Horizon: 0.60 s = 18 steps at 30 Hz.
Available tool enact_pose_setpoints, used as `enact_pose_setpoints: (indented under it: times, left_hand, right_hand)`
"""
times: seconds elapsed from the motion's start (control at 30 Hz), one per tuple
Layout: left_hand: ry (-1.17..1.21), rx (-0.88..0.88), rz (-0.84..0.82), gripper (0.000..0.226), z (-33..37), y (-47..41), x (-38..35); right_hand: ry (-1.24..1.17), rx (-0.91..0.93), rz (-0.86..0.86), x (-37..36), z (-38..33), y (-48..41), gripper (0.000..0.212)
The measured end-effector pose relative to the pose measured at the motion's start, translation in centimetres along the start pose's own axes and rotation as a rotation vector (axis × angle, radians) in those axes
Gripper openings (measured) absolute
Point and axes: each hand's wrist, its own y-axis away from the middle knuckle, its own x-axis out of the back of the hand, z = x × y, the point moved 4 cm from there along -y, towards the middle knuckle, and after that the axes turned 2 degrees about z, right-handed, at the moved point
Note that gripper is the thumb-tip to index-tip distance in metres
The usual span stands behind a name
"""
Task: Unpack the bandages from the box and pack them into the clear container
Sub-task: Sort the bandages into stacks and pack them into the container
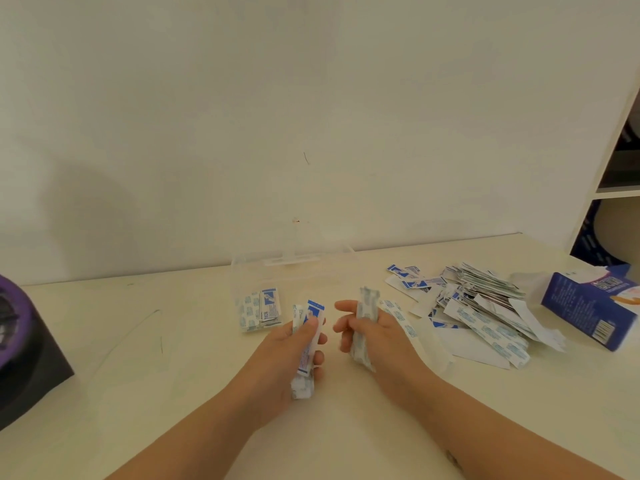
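Clutching an upright bundle of blue-and-white paper-wrapped bandages (pixel 313 315) each, the left hand (pixel 289 346) and right hand (pixel 375 337) sit just short of the clear plastic container (pixel 298 263) ahead, the left nearer its packed corner

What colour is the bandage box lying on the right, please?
The box is dark blue, seen in the head view.

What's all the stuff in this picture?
Clear plastic container: one, see-through, lid open, mid-table by the wall.
Wrapped bandages: a few, white and blue, inside the container's left end.
Loose bandage pile: many, white and blue, right of the container.
Blue cardboard box: one, far right, on its side.
Purple-and-black object: one, left edge.
White shelf unit: one, far right.
Cream table: one, under everything.
Left hand: one, grips a bandage bundle.
Right hand: one, grips a second bandage bundle.
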Motion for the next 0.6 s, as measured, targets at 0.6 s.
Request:
enact_pose_setpoints:
  times: [0.6]
  left_hand:
    - [0.065,-0.232,0.078,0.028,0.7,0.6,0.1]
  right_hand:
    - [-0.034,-0.113,-0.34,-2.2,-0.9,1.8,0.033]
